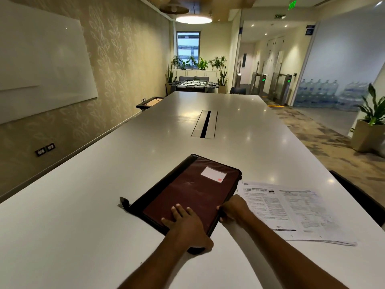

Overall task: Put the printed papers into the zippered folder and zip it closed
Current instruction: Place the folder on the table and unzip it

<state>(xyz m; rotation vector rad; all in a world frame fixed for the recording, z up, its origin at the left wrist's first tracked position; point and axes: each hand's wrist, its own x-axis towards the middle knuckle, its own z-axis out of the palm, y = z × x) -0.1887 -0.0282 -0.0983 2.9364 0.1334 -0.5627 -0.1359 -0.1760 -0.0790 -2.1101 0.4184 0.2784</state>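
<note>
Pinning one maroon zippered folder (193, 197) flat on the white tabletop (83, 205), left hand (185, 224) spread palm-down, likely to steady it, while right hand (232, 208) curls closed at its right edge, probably on the zipper, two printed papers (295, 211) waiting just beside, outside it.

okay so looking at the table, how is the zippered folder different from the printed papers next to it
The zippered folder is dark maroon with a black edge; the printed papers are white with black text. The folder is thick and padded, the papers thin and flat. The left hand presses flat on the folder and the right hand has a grip on its edge, while neither holds the papers. Both lie flat on the white table, side by side.
</note>
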